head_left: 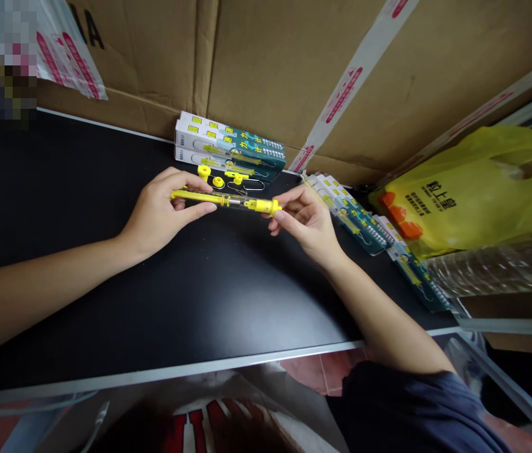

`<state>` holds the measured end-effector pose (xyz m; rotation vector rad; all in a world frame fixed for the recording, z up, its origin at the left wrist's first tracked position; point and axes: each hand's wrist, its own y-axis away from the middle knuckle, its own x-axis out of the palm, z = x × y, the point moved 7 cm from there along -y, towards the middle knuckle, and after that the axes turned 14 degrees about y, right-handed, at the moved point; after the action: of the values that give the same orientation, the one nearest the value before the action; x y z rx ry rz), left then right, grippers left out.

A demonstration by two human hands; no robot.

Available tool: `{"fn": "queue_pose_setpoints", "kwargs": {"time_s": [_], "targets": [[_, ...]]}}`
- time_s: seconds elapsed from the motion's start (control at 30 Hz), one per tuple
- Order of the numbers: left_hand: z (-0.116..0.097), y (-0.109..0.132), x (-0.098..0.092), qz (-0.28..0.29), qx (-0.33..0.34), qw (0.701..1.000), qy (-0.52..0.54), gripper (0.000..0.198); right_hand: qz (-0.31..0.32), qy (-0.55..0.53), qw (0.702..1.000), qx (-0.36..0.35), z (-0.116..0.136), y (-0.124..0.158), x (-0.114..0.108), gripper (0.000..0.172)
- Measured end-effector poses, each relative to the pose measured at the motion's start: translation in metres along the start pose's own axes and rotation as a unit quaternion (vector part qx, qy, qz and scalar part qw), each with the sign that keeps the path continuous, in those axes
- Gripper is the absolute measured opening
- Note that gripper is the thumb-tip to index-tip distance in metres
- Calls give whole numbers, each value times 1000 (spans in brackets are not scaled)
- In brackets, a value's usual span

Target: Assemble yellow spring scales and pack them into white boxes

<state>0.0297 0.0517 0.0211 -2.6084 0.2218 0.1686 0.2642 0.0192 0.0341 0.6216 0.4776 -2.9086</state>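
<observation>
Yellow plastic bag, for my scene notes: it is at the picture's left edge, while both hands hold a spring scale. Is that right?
No: the head view shows the yellow plastic bag at the picture's right edge, not left. The left hand and right hand do hold a spring scale.

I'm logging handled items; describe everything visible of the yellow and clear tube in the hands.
The slim tube looks plastic: yellow along its left part, clear mid-length with something metallic-looking inside, and a yellow fitting at the right end. It is held crosswise over the black tabletop. The left hand pinches its left part; the right hand holds the fitting.
</observation>
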Motion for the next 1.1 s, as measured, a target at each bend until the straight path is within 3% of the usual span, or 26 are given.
{"fn": "queue_pose_setpoints", "kwargs": {"time_s": [0.33, 0.5, 0.63, 0.73, 0.83, 0.93, 1.0, 1.1], "targets": [[3, -3, -2, -20, -14, 1000, -15, 18, 7, 4, 1000, -20, 11, 0, -3, 38], [5, -4, -7, -53, -21, 998, 6, 18, 20, 11, 1000, -6, 0, -2, -4, 45], [10, -5, -15, -97, -36, 994, 35, 20, 4, 98, 995, -20, -12, -9, -10, 36], [12, -5, -16, -106, -35, 993, 49, 20, 1, 248, 967, -64, -13, -22, -9, 22], [11, -5, -15, -99, -27, 994, 48, 19, 18, 407, 906, -115, -12, -44, 3, 20], [11, -5, -14, -91, -28, 995, 43, 19, 29, 539, 836, -100, -20, -73, 13, 20], [12, -4, -13, -86, -29, 995, 39, 20, 46, 567, 817, -90, -24, -88, 19, 21], [12, -5, -12, -77, -24, 996, 27, 20, 82, 567, 815, -86, -25, -103, 28, 20]]}}
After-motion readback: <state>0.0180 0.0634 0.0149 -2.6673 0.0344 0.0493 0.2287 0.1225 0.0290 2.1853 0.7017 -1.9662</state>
